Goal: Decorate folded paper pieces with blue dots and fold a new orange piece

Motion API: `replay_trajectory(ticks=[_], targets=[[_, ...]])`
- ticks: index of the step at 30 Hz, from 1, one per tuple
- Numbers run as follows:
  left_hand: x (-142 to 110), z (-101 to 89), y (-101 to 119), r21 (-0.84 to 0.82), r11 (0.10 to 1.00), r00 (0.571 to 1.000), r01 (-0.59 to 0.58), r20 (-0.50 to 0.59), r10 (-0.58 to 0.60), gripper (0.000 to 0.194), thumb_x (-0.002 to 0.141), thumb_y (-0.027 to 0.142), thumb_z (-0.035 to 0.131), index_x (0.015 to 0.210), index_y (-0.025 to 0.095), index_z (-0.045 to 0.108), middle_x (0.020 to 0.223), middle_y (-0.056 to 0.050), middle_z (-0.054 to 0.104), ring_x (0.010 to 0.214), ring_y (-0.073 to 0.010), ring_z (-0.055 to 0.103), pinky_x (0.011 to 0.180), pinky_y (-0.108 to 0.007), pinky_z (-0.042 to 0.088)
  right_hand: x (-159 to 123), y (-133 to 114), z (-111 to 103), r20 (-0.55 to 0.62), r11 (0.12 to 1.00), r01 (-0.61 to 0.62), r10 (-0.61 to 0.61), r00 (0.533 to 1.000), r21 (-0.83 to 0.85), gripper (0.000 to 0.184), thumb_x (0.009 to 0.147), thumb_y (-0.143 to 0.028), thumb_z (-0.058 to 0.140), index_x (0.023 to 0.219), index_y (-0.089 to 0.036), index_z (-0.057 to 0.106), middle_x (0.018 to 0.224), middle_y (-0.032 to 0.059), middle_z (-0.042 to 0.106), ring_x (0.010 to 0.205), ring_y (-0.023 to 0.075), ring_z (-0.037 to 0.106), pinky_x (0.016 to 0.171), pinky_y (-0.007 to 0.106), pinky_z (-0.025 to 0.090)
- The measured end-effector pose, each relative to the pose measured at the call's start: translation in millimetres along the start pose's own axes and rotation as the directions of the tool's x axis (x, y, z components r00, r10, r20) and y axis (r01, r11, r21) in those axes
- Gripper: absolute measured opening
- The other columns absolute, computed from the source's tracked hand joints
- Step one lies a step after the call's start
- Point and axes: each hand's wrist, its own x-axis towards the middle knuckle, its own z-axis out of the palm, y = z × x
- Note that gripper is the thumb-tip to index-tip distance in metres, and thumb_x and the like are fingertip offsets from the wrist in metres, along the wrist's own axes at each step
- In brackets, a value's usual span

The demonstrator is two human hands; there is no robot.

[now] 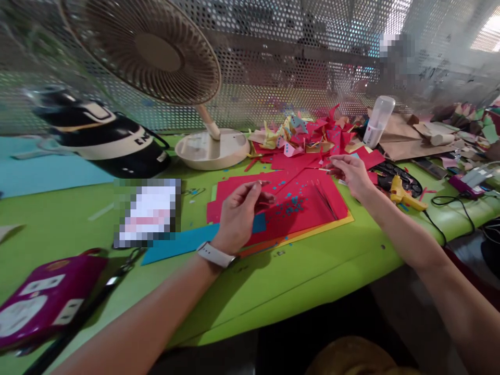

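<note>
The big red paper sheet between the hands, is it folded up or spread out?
Spread out: the red sheet lies flat, with tiny blue bits scattered on top.

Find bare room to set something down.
The table looks bare between its near edge and the red paper, and between the light-blue sheet and purple socket block. Crowded: behind the paper (folded scraps, bottle) and right of it (glue gun).

The fan [158, 52] is behind the paper sheets [273, 203]. The bottle [113, 143] lies left, the glue gun [405, 195] right.
</note>
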Motion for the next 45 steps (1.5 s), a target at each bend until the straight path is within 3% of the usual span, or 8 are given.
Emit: replay_trajectory(ticks=[6,11,15,19,23,26,38,45], targets=[[0,2.6,6,-0.021,0.995,0.992,-0.094,-0.081,0.092,0.035,0.079,0.056,0.074,0.082,0.023,0.062,0.044,0.009,0.049,0.038,-0.0081,0.044,0.037,-0.020,0.034,7,-20,-11,-0.091,0.988,0.152,-0.150,0.984,0.010,0.020,0.079,-0.034,0.075,0.089,-0.020,0.065,0.065,-0.0049,0.069,0.054,0.0071,0.065,0.052,0.017,0.049],[0,6.1,10,-0.056,0.992,0.985,-0.116,-0.137,0.107,0.049,0.079,0.063,0.068,0.060,0.022,0.051,0.039,0.007,0.045,0.033,-0.0078,0.040,0.033,-0.020,0.030,7,-26,1,0.143,0.966,0.102,-0.069,0.987,-0.239,0.026,0.078,-0.039,0.078,0.079,-0.017,0.064,0.059,-0.0027,0.066,0.051,0.0083,0.063,0.051,0.018,0.051],[2,6.1,9,-0.090,0.988,0.986,-0.125,-0.119,0.114,0.040,0.078,0.056,0.074,0.069,0.020,0.059,0.047,0.006,0.055,0.040,-0.0084,0.051,0.040,-0.019,0.039,3,-21,8,0.331,0.856,0.203,-0.040,0.943,-0.474,0.012,0.081,-0.026,0.073,0.079,-0.016,0.066,0.061,-0.0002,0.068,0.057,0.0115,0.066,0.061,0.024,0.054],[6,4.4,7,-0.079,0.989,0.985,-0.124,-0.133,0.112,0.026,0.081,0.044,0.075,0.083,0.021,0.064,0.058,0.004,0.064,0.051,-0.0090,0.061,0.047,-0.019,0.045,-20,-11,5,0.429,0.491,0.386,-0.028,0.903,-0.781,0.013,0.085,-0.027,0.065,0.090,-0.016,0.071,0.081,0.0061,0.073,0.078,0.0194,0.070,0.075,0.033,0.054],[13,0.5,10,-0.052,0.990,0.976,-0.128,-0.182,0.117,0.027,0.087,0.045,0.069,0.078,0.021,0.060,0.056,0.004,0.063,0.051,-0.0097,0.062,0.052,-0.020,0.049,-51,-5,-2,0.412,0.037,0.414,-0.043,0.910,-0.910,0.048,0.086,-0.052,0.065,0.119,-0.017,0.067,0.117,0.0156,0.069,0.105,0.0325,0.067,0.086,0.044,0.053],[17,-3.6,15,0.001,0.988,0.968,-0.156,-0.201,0.153,0.028,0.087,0.046,0.069,0.078,0.021,0.059,0.059,0.004,0.066,0.055,-0.0107,0.065,0.053,-0.020,0.050,-66,1,-7,0.378,-0.105,0.378,0.029,0.926,-0.920,0.052,0.087,-0.054,0.061,0.124,-0.017,0.063,0.119,0.0166,0.067,0.105,0.0342,0.067,0.081,0.043,0.053],[27,-20.5,19,0.073,0.991,0.979,-0.108,-0.168,0.119,0.022,0.080,0.041,0.073,0.080,0.021,0.063,0.063,0.002,0.068,0.057,-0.0105,0.065,0.055,-0.021,0.050,-56,20,-29,0.479,-0.001,0.479,0.007,0.878,-0.878,0.033,0.093,-0.020,0.049,0.122,-0.015,0.063,0.112,0.0133,0.071,0.098,0.0262,0.069,0.084,0.038,0.053],[16,-14.3,21,0.238,0.965,0.994,-0.112,0.033,0.107,0.030,0.082,0.050,0.070,0.078,0.021,0.065,0.065,-0.001,0.069,0.058,-0.0138,0.066,0.062,-0.027,0.056,-54,11,-43,0.315,-0.246,0.279,-0.122,0.941,-0.928,0.032,0.093,-0.017,0.046,0.120,-0.016,0.064,0.110,0.0169,0.068,0.096,0.0297,0.066,0.076,0.039,0.051]])
